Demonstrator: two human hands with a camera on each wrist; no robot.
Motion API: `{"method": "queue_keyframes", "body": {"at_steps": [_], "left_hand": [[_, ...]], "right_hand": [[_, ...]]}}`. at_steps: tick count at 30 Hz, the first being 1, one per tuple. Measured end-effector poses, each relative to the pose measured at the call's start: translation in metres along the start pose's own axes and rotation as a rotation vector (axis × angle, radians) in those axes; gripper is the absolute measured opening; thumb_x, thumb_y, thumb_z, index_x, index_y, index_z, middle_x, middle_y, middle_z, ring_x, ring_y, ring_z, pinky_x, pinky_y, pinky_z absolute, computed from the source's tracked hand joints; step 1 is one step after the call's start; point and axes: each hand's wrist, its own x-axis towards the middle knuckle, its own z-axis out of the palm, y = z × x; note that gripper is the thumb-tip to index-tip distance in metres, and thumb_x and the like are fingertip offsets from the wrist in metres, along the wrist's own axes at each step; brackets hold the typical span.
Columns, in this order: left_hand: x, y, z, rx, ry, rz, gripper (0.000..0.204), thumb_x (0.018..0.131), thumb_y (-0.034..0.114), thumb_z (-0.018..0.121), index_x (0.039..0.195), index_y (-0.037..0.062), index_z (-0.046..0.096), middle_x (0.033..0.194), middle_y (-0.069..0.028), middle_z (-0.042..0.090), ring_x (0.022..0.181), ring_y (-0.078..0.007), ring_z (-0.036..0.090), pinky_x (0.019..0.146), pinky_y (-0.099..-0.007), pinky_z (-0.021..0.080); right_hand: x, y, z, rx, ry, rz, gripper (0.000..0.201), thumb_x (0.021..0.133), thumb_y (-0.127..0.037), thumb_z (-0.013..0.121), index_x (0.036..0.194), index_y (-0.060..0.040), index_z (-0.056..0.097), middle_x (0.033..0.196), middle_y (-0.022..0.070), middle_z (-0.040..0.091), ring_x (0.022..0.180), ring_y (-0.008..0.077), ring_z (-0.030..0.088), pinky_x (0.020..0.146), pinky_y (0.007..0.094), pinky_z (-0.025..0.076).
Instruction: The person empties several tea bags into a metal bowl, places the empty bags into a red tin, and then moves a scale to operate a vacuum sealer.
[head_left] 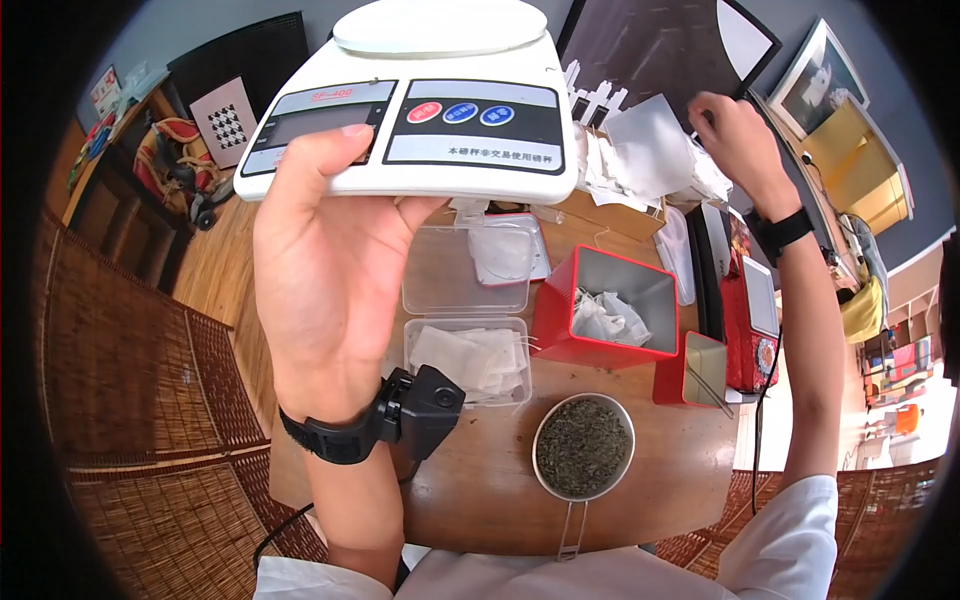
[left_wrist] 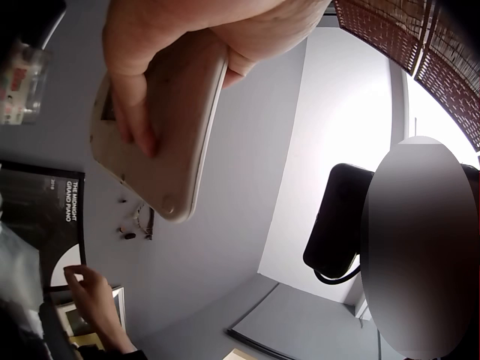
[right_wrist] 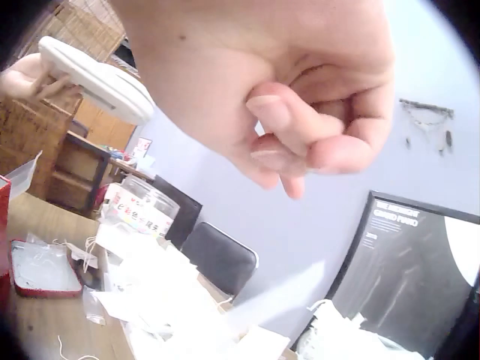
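My left hand [head_left: 330, 270] holds up a white digital kitchen scale [head_left: 480, 150], its thumb on top by the display and its fingers underneath. The scale is high above the table, with its round platform facing up. In the left wrist view, the fingers press against the underside of the scale [left_wrist: 180, 127]. My right hand [head_left: 745, 145] is raised at the upper right, over a heap of white paper pieces [head_left: 650, 150]. Its fingers are curled in toward the thumb in the right wrist view, with nothing visible in the hand [right_wrist: 315, 127].
A round, long-handled strainer of dried tea leaves [head_left: 583, 450] stands at the table's front. Behind it are a clear box of flat white bags [head_left: 525, 385], a red tin [head_left: 610, 347] with white bags inside, and a smaller red tin [head_left: 675, 385] holding a metal utensil.
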Motion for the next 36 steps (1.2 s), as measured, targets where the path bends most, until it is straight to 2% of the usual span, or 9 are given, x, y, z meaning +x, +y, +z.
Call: {"method": "queue_keyframes", "body": {"at_steps": [2,6,9,14,20,22,23,27,36], "left_hand": [[0.0,0.0,0.0,0.009,-0.007,-0.005,0.032,0.092,0.008,0.058,0.121,-0.005,0.056,0.12,-0.0164,0.065,0.109,-0.0272,0.066,0.094,-0.0441,0.056],[0.0,-0.002,0.003,0.048,-0.004,0.006,0.037,0.093,0.008,0.057,0.127,-0.0059,0.052,0.124,-0.0187,0.063,0.113,-0.0273,0.064,0.097,-0.0429,0.055],[-0.001,-0.001,0.003,0.024,0.002,0.0,0.035,0.092,0.008,0.057,0.124,-0.0058,0.055,0.12,-0.0173,0.065,0.11,-0.028,0.066,0.095,-0.0447,0.055],[-0.002,0.0,0.002,0.007,0.004,0.014,0.032,0.092,0.007,0.058,0.122,-0.0043,0.056,0.12,-0.0156,0.065,0.11,-0.0268,0.065,0.095,-0.0448,0.055],[-0.001,0.001,-0.001,0.008,0.014,0.001,0.029,0.092,0.008,0.058,0.119,-0.0026,0.057,0.117,-0.0137,0.065,0.108,-0.0251,0.066,0.093,-0.0445,0.056],[-0.001,0.001,-0.002,0.036,0.019,0.009,0.034,0.093,0.008,0.058,0.125,-0.0034,0.054,0.122,-0.0153,0.064,0.111,-0.0253,0.064,0.094,-0.0424,0.056],[-0.001,0.001,-0.002,0.061,0.019,0.012,0.04,0.093,0.009,0.059,0.13,-0.0041,0.05,0.126,-0.0169,0.062,0.114,-0.0256,0.063,0.095,-0.0403,0.056],[0.0,0.002,0.001,0.001,0.023,0.019,0.028,0.092,0.007,0.057,0.118,-0.0028,0.058,0.117,-0.0143,0.066,0.107,-0.0253,0.066,0.092,-0.0442,0.056],[0.0,0.0,0.001,-0.027,0.005,0.009,0.028,0.092,0.007,0.057,0.118,-0.0047,0.058,0.116,-0.0161,0.067,0.105,-0.0264,0.068,0.091,-0.0441,0.057]], "right_hand": [[0.001,-0.025,-0.001,0.145,0.108,-0.218,0.021,0.089,-0.019,0.063,0.098,-0.003,0.073,0.094,0.0174,0.073,0.09,0.0361,0.07,0.083,0.044,0.055],[0.021,-0.061,0.047,0.379,-0.242,-0.461,0.022,0.086,-0.02,0.07,0.102,-0.0051,0.071,0.096,0.0165,0.072,0.093,0.0341,0.069,0.083,0.0438,0.055],[0.031,-0.081,0.073,0.246,-0.352,-0.381,0.035,0.084,-0.024,0.075,0.115,-0.01,0.066,0.106,0.0134,0.068,0.11,0.033,0.062,0.093,0.043,0.051],[0.037,-0.093,0.098,0.162,-0.465,-0.296,0.052,0.075,-0.021,0.084,0.122,-0.012,0.062,0.105,0.0152,0.07,0.102,0.0343,0.067,0.087,0.0444,0.054],[0.044,-0.076,0.142,0.456,-0.304,-0.385,0.035,0.07,-0.016,0.084,0.1,-0.0033,0.071,0.093,0.0165,0.071,0.094,0.0342,0.069,0.083,0.0413,0.054],[0.04,-0.079,0.111,0.501,-0.4,-0.3,0.03,0.07,-0.016,0.084,0.093,-0.0003,0.072,0.087,0.0175,0.071,0.088,0.0351,0.069,0.078,0.0409,0.053],[0.042,-0.072,0.113,0.577,-0.363,-0.357,0.028,0.073,-0.016,0.084,0.093,0.0012,0.073,0.078,0.0152,0.071,0.07,0.0268,0.067,0.067,0.0372,0.052],[0.036,-0.063,0.078,0.98,-0.554,-0.188,0.018,0.087,-0.012,0.077,0.092,0.0044,0.073,0.076,0.0057,0.072,0.052,0.0058,0.053,0.052,0.0234,0.044],[0.01,-0.049,0.036,1.383,-0.554,-0.143,0.025,0.096,-0.014,0.068,0.111,0.0053,0.069,0.098,0.012,0.076,0.065,0.0083,0.067,0.057,0.021,0.048]]}}
